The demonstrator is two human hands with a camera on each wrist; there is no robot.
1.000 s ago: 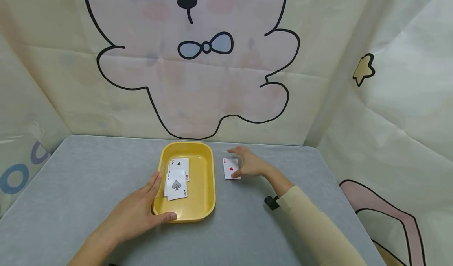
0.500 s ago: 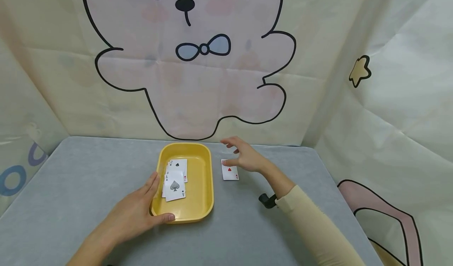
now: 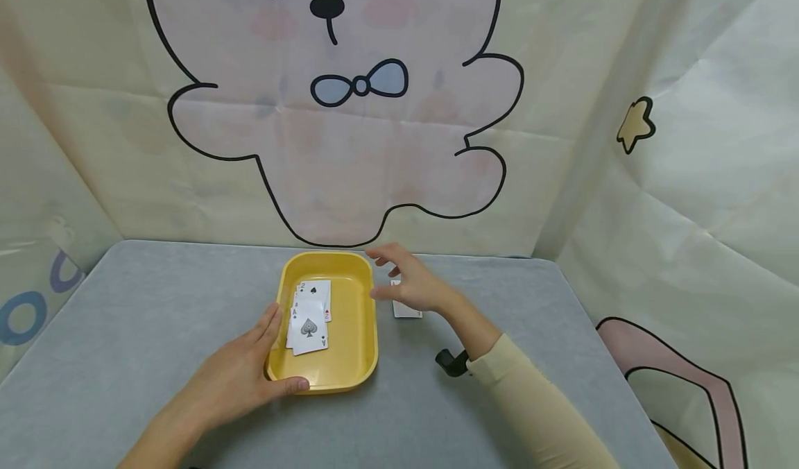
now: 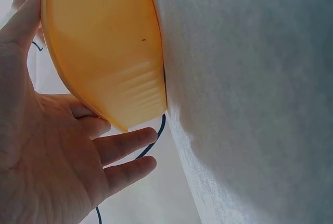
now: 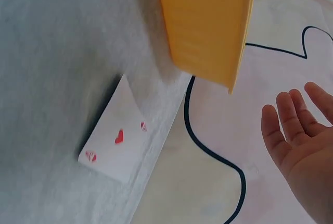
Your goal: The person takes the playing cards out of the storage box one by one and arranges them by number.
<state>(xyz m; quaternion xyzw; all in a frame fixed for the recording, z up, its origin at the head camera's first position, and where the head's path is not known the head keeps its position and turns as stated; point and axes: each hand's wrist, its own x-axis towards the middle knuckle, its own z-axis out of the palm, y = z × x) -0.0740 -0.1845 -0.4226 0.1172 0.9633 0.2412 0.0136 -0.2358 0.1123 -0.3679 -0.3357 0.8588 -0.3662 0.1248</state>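
My left hand point(image 3: 243, 365) holds the near left corner of a yellow tray point(image 3: 358, 379), its thumb on the front rim and its fingers along the left side. Overlapping playing cards point(image 3: 308, 330) lie face up in the tray's left half, an ace of spades uppermost. Above the table by the tray's right rim, my right hand point(image 3: 415, 285) has its fingers spread apart, holding nothing. An ace of hearts point(image 5: 117, 135) lies face up on the table right of the tray; in the head view the right hand covers much of it.
A grey cloth point(image 3: 200, 295) covers the table. Behind it hangs a pale curtain point(image 3: 387, 150) printed with a cartoon animal, and curtains also close off both sides. A small black device point(image 3: 451, 363) is strapped at the right wrist.
My right hand has moved left and away from above the ace of hearts, towards the tray, with its fingers spread. The left hand, tray and cards stay in place.
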